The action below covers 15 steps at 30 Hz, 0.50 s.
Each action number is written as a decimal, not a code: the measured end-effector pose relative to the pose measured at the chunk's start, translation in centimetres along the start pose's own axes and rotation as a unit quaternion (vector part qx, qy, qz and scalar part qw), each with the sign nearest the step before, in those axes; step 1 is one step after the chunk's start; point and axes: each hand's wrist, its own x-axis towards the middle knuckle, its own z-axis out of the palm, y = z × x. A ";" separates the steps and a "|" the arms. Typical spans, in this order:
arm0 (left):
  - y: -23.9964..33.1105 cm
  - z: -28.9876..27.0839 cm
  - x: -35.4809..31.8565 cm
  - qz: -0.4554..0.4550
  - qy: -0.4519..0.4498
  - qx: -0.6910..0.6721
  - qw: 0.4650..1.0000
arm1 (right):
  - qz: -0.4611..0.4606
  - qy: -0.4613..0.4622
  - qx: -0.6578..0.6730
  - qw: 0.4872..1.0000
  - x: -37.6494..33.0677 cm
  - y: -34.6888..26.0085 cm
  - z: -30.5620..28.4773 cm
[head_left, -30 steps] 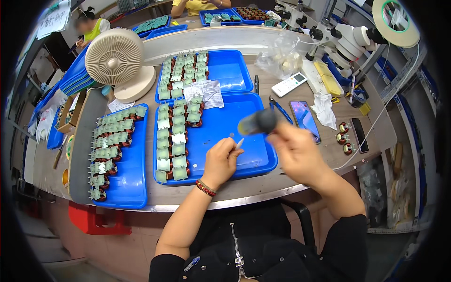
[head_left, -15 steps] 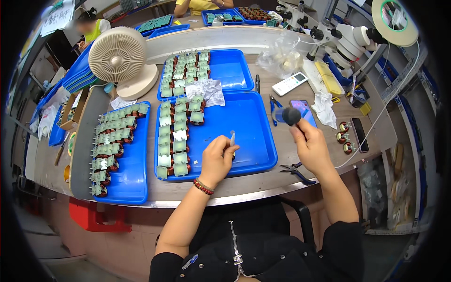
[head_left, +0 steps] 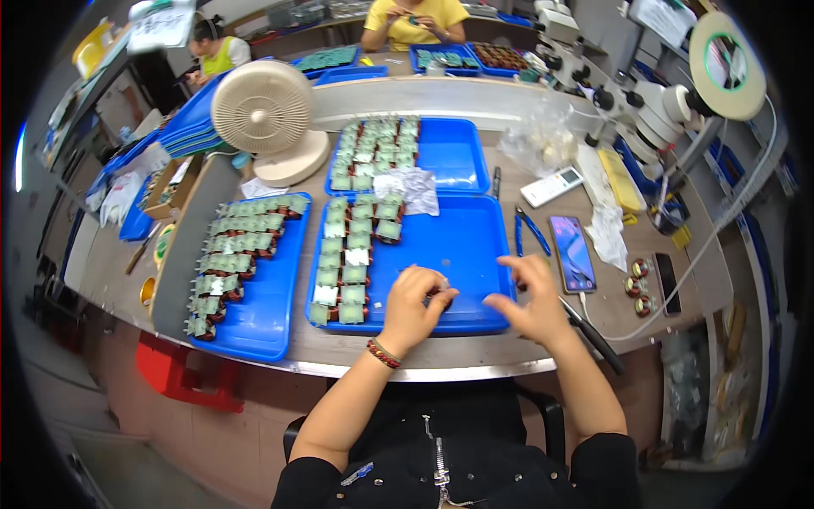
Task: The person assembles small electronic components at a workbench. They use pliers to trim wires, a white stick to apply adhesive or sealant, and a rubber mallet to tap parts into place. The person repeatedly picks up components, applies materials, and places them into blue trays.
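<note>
My left hand (head_left: 415, 310) is closed in a pinch over the near part of the middle blue tray (head_left: 454, 250). What its fingertips hold is mostly hidden. At the tray's right edge my right hand (head_left: 534, 301) is open, thumb and fingers apart, with nothing visible in it. A long black-handled tool (head_left: 600, 346) lies on the table just right of that hand. Rows of coil parts with pale green tops (head_left: 355, 273) fill the tray's left side. Blue-handled pliers (head_left: 532, 231) and a smartphone (head_left: 574, 254) lie beyond my right hand.
More coil parts stand in the left blue tray (head_left: 259, 327) and the far blue tray (head_left: 454, 153). A beige fan (head_left: 263, 110), white remote (head_left: 552, 186), crumpled tissue (head_left: 607, 237) and microscope (head_left: 657, 119) surround the work area. A white cable (head_left: 682, 284) crosses the right side.
My right hand has let go of the dark-ended tool, moved nearer and left, and opened. The black-handled tool now lies beside it. My left hand stays pinched over the tray. The view has shifted.
</note>
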 end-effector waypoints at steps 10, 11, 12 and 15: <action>0.3 -0.9 -1.2 -0.094 -0.056 0.169 0.979 | -0.125 -0.075 0.009 0.989 3.1 -1.9 5.2; 0.5 -0.8 -1.1 -0.139 -0.101 0.185 0.968 | -0.118 -0.081 0.014 0.990 3.3 -1.6 5.3; 0.6 -0.6 -1.2 -0.185 -0.148 0.197 0.951 | -0.107 -0.087 0.019 0.990 3.3 -1.3 5.2; -0.3 0.2 -0.7 -0.176 -0.126 0.148 0.965 | -0.103 -0.064 -0.012 0.993 4.5 -0.3 4.7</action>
